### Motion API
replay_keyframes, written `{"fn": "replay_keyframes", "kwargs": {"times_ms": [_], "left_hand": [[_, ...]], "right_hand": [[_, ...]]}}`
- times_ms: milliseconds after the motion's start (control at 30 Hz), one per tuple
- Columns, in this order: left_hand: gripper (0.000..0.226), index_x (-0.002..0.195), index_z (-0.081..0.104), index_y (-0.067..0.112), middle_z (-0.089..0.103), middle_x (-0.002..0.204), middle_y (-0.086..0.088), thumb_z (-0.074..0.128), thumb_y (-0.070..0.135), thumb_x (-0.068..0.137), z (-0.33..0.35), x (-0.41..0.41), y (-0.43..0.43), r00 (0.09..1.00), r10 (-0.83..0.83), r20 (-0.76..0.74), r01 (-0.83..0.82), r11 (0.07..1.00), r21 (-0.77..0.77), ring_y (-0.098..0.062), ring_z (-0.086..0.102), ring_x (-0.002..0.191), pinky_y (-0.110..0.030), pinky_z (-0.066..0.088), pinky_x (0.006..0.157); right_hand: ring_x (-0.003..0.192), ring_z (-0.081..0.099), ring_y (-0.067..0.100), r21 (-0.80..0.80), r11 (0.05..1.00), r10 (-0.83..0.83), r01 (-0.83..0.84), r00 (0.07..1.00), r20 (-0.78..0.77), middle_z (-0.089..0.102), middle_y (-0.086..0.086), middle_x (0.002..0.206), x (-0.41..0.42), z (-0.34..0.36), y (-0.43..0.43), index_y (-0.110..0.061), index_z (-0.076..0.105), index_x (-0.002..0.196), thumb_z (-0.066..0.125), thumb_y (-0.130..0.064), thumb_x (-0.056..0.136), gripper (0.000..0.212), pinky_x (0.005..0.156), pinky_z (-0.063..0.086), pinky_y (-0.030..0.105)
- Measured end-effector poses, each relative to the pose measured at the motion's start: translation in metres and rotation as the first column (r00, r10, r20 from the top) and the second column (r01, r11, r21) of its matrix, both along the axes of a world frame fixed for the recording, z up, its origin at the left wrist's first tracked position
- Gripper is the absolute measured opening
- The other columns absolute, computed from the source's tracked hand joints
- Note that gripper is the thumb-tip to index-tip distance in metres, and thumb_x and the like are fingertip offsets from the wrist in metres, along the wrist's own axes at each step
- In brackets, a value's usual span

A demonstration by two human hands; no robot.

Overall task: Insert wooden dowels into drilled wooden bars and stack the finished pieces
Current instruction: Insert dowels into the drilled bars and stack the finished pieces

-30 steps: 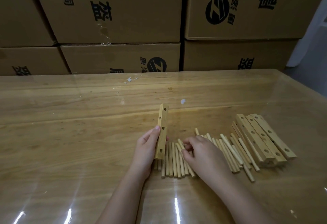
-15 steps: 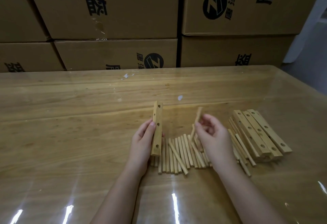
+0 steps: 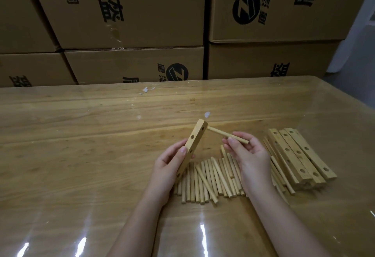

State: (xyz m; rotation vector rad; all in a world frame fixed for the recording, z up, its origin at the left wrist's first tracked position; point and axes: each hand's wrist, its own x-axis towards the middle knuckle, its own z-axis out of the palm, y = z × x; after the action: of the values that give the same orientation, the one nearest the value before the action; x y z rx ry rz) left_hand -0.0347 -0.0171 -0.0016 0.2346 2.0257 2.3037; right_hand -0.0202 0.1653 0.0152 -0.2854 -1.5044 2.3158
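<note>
Pale drilled rectangular wooden bar (image 3: 191,149) being held tilted above bench (image 3: 81,135) middle; left hand (image 3: 166,167) gripping lower half, leaving top holes exposed. Right hand (image 3: 249,153) pinching thin round wooden dowel (image 3: 227,134), tip at top hole, apparently lining up for insertion.

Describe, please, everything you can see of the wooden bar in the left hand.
The wooden bar is a pale, square-edged strip with four round holes in a row along one face. It is off the table, tilted, upper end leaning right. The left hand grips its lower half, thumb on the holed face. A dowel in the right hand meets its upper end; whether it is inserted is unclear.
</note>
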Motion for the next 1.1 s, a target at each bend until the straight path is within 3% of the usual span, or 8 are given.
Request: {"fn": "replay_keyframes", "kwargs": {"times_ms": [267,500,700,867,1100], "left_hand": [[0.029,0.108,0.069,0.045,0.07,0.111,0.011,0.059,0.044,0.081,-0.002,-0.002,-0.001,1.0,-0.008,-0.02,0.008,1.0,-0.022,-0.007,0.066,0.102,-0.014,0.05,0.064],[0.028,0.106,0.071,0.041,0.071,0.11,0.011,0.062,0.04,0.08,-0.003,-0.002,-0.001,0.999,0.017,-0.034,-0.017,1.0,0.008,-0.005,0.067,0.096,-0.014,0.051,0.069],[0.027,0.105,0.071,0.042,0.071,0.109,0.012,0.063,0.039,0.079,-0.002,0.0,0.001,0.997,0.047,-0.06,-0.047,0.999,0.002,-0.006,0.068,0.094,-0.015,0.051,0.074],[0.028,0.104,0.071,0.044,0.073,0.104,0.01,0.064,0.039,0.077,-0.001,0.0,0.001,0.995,0.074,-0.07,-0.076,0.997,-0.013,-0.009,0.066,0.095,-0.027,0.05,0.089],[0.031,0.106,0.07,0.038,0.073,0.101,0.012,0.063,0.038,0.076,0.002,0.002,0.002,0.996,0.072,-0.058,-0.074,0.997,-0.03,-0.005,0.066,0.093,-0.023,0.049,0.083]], "right_hand": [[0.081,0.07,0.014,0.14,0.99,0.023,-0.022,1.0,-0.011,0.073,0.002,0.084,-0.004,-0.005,-0.004,-0.014,0.065,0.095,0.065,-0.004,0.082,0.016,0.066,0.053,0.016],[0.077,0.064,0.008,0.375,0.927,0.007,-0.008,1.0,0.006,0.068,-0.008,0.084,-0.002,-0.01,-0.005,-0.032,0.066,0.087,0.067,-0.02,0.082,0.013,0.065,0.053,0.02],[0.079,0.065,0.005,0.379,0.925,0.005,-0.004,1.0,-0.001,0.069,-0.011,0.085,-0.003,-0.011,-0.005,-0.031,0.067,0.083,0.07,-0.019,0.08,0.013,0.066,0.052,0.019],[0.078,0.065,0.003,0.39,0.921,0.014,-0.005,1.0,-0.02,0.07,-0.012,0.085,-0.003,-0.012,-0.005,-0.031,0.067,0.08,0.071,-0.018,0.079,0.014,0.066,0.052,0.016],[0.077,0.065,0.002,0.404,0.915,0.024,-0.012,0.999,-0.025,0.069,-0.013,0.085,-0.003,-0.012,-0.004,-0.04,0.068,0.081,0.07,-0.02,0.079,0.02,0.064,0.05,0.012]]}}
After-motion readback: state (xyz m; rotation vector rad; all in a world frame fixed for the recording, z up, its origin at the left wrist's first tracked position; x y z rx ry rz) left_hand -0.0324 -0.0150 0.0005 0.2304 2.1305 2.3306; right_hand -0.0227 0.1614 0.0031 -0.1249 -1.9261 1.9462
